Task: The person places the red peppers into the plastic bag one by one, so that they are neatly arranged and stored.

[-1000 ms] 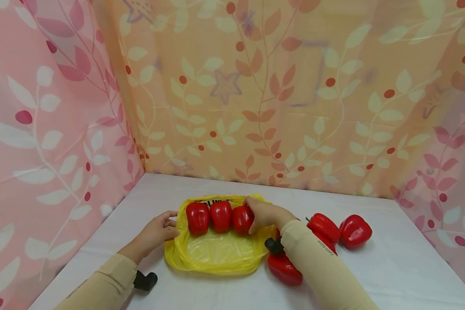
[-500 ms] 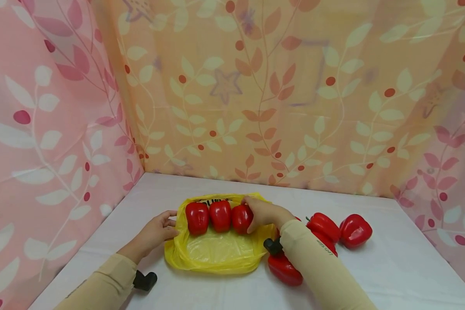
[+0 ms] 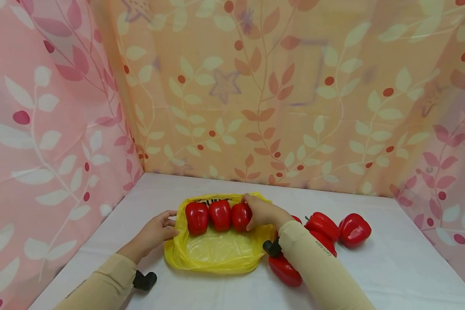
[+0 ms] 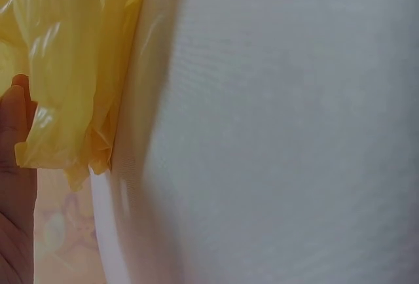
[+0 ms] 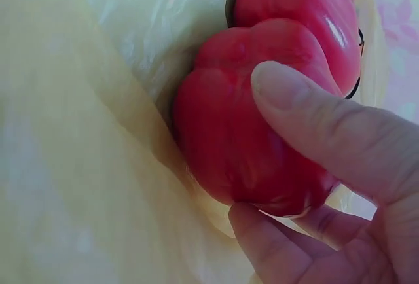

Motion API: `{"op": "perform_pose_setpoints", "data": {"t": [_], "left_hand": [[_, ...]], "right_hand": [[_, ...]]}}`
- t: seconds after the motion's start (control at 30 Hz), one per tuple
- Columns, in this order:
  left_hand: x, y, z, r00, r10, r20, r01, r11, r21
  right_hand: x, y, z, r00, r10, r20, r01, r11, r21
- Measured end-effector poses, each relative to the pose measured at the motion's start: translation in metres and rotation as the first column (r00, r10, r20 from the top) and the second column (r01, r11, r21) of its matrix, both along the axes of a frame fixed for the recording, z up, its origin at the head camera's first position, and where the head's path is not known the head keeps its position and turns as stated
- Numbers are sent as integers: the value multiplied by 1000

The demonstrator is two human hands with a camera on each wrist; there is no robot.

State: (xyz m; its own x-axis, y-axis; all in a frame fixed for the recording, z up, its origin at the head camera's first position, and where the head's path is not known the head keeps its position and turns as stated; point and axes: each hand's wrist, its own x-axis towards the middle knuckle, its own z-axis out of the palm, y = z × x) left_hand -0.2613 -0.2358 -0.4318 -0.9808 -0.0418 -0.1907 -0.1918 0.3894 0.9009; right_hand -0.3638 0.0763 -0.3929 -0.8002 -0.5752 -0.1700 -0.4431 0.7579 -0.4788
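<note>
Your white-covered table (image 3: 403, 275) fills the lower frame, peach leaf-print cloth (image 3: 294, 125) behind, pink leaf-print cloth (image 3: 62, 146) at left. At lower centre, a yellow plastic bag (image 3: 217, 268) holds three glossy red bell peppers (image 3: 220, 216) in a row, partly hiding its black lettering (image 3: 209, 202). Your right hand (image 3: 264, 214) pinches the rightmost pepper (image 3: 239, 218) between its fingers; your left hand (image 3: 155, 232) touches the bag's left edge, fingers loosely extended. The print on your beige right sleeve (image 3: 317, 267) is too small to read.

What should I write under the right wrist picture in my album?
A right hand grips a shiny red pepper inside a yellow bag.
</note>
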Motion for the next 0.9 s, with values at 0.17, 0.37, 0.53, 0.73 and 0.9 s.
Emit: {"op": "perform_pose_setpoints", "data": {"t": [0.17,0.37,0.53,0.73,0.9], "left_hand": [[-1,0,-1,1000,-3,-1,3,1000,4],[1,1,1,1000,-11,-5,12,1000,9],[2,2,3,999,-27,-24,27,999,18],[3,2,4,1000,-23,-21,23,1000,8],[3,2,4,1000,-22,-21,23,1000,8]], "right_hand": [[1,0,4,1000,3,-4,-3,1000,-12],[2,3,11,999,36,-33,-37,999,-31],[4,6,19,998,38,-41,-40,998,-54],[7,12,26,998,51,-24,-53,995,-81],[10,19,33,998,62,-4,-62,991,-119]]}}
